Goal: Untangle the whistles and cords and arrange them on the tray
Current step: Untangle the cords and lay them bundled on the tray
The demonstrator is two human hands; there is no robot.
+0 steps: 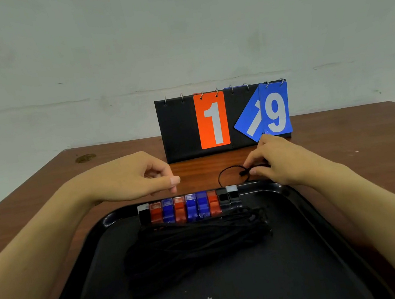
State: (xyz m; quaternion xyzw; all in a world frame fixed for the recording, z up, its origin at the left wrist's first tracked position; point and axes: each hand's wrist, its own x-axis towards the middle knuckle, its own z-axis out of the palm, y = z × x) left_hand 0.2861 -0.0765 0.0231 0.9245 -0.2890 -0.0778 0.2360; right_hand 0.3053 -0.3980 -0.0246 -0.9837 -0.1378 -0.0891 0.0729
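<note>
A black tray (309, 199) lies in front of me on the wooden table. Along its far rim stands a row of several whistles (189, 206), black, red and blue, side by side. Below them on the tray lies a bundle of black cords (193, 249). Behind the tray's far right corner my right hand (277, 160) pinches a loose black cord (225, 173) that curls in a loop on the table. My left hand (141, 175) hovers behind the tray's far left part, fingers curled, thumb and fingertips close together, holding nothing that I can see.
A flip scoreboard (180, 128) stands at the back of the table (355, 131), showing an orange 1 and a blue 9, with one blue card hanging askew. A pale wall rises behind. A small stain marks the table's far left.
</note>
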